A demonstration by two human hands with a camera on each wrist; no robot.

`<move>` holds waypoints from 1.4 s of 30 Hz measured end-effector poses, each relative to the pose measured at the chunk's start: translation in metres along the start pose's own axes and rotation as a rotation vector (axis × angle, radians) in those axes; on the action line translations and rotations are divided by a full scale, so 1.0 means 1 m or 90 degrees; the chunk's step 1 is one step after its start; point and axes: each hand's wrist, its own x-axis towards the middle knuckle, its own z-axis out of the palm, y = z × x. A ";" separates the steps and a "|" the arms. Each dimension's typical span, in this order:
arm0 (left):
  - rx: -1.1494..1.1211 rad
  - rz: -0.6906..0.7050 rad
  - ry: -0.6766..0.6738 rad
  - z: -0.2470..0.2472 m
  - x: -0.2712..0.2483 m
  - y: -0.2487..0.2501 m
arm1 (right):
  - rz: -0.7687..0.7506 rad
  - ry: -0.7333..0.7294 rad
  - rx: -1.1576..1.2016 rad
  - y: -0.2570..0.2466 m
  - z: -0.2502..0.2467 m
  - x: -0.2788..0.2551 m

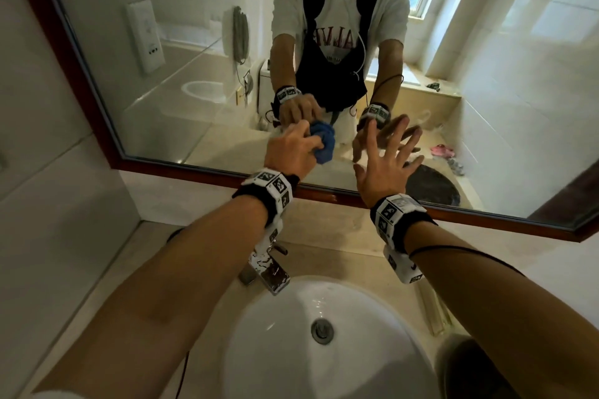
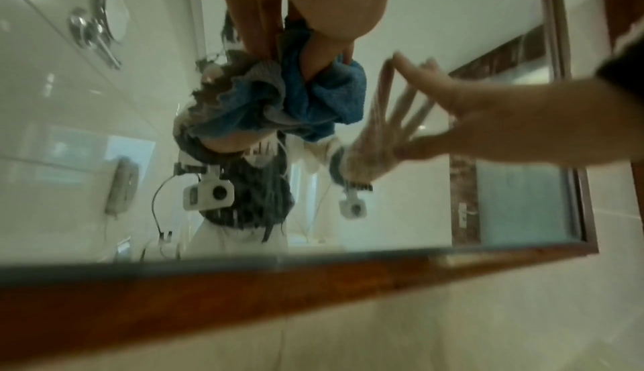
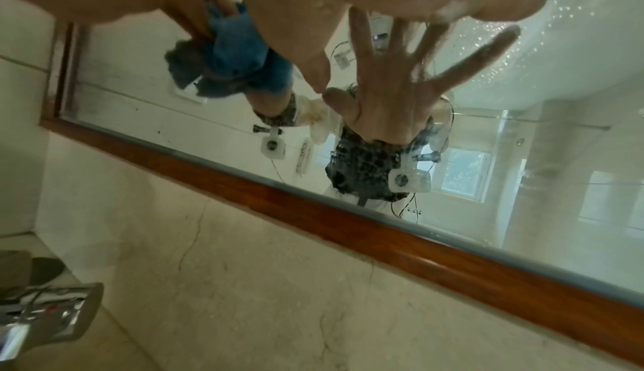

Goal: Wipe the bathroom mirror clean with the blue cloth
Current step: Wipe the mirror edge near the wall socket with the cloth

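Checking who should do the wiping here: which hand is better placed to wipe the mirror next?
Left. The left hand already grips the bunched blue cloth against the mirror glass, low near the frame. The right hand is spread flat with straight fingers, holding nothing.

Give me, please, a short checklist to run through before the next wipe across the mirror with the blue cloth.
1. Cloth gripped: the left hand holds the bunched blue cloth in its fingers. Ok.
2. Cloth on the glass: it meets its own reflection on the mirror. Ok.
3. Right hand clear of the wiping path: fingers spread, right beside the cloth, at the glass. Not ok.
4. Glass left to clean: droplets speckle it in the right wrist view. Not ok.
5. Cloth spread flat for coverage: bunched into a wad. Not ok.
6. Cloth dampness: cannot tell.
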 end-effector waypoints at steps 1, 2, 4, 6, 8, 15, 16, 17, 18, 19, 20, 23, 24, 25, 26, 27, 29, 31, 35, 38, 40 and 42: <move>-0.009 -0.003 0.029 -0.007 0.008 -0.002 | 0.001 -0.003 -0.001 -0.001 -0.002 0.000; -0.014 -0.007 0.042 -0.014 0.014 -0.004 | -0.005 -0.003 -0.005 -0.004 -0.003 0.000; -0.010 -0.009 0.051 -0.023 0.019 -0.006 | -0.050 0.006 -0.018 -0.011 -0.008 0.003; -0.005 -0.014 0.057 -0.023 0.018 -0.010 | -0.100 0.023 -0.013 -0.022 -0.014 0.008; -0.004 -0.026 0.057 -0.018 0.012 -0.013 | -0.126 0.044 -0.008 -0.033 -0.020 0.015; -0.009 -0.020 0.024 0.007 -0.019 -0.031 | -0.140 0.082 -0.017 -0.044 -0.004 0.020; -0.010 -0.023 0.013 0.011 -0.026 -0.032 | -0.141 0.086 -0.017 -0.043 -0.002 0.019; -0.010 -0.024 0.004 0.016 -0.032 -0.033 | -0.142 0.092 -0.015 -0.044 0.000 0.018; -0.012 -0.024 0.000 0.020 -0.037 -0.033 | -0.143 0.095 -0.015 -0.044 0.002 0.018; -0.012 -0.023 -0.001 0.023 -0.040 -0.033 | -0.146 0.095 -0.018 -0.044 0.002 0.018; -0.012 -0.022 -0.003 0.026 -0.042 -0.033 | -0.149 0.092 -0.023 -0.044 0.003 0.018; -0.016 -0.031 -0.030 0.032 -0.049 -0.035 | -0.138 0.092 -0.020 -0.045 0.003 0.018; -0.022 -0.039 -0.041 0.036 -0.053 -0.035 | -0.132 0.093 -0.019 -0.046 0.003 0.017; -0.029 -0.050 -0.051 0.039 -0.058 -0.034 | -0.127 0.092 -0.021 -0.048 0.002 0.017; -0.037 -0.068 -0.061 0.043 -0.063 -0.032 | -0.125 0.087 -0.024 -0.048 0.002 0.016; -0.044 -0.093 -0.069 0.047 -0.069 -0.029 | -0.123 0.081 -0.027 -0.049 0.002 0.016; -0.056 -0.151 -0.080 0.048 -0.072 -0.023 | -0.124 0.068 -0.039 -0.048 0.000 0.016; -0.056 -0.179 -0.094 0.043 -0.065 -0.023 | -0.129 0.059 -0.045 -0.046 -0.002 0.016; -0.053 -0.139 -0.026 0.014 -0.040 -0.031 | -0.125 0.051 -0.043 -0.047 -0.005 0.016; -0.053 -0.163 0.049 -0.014 -0.014 -0.037 | -0.136 0.053 -0.033 -0.055 -0.011 0.013; -0.051 -0.159 0.101 -0.027 0.000 -0.043 | -0.214 0.066 -0.042 -0.064 -0.015 0.013; -0.049 -0.109 0.120 -0.032 0.006 -0.050 | -0.263 0.092 -0.046 -0.076 -0.019 0.019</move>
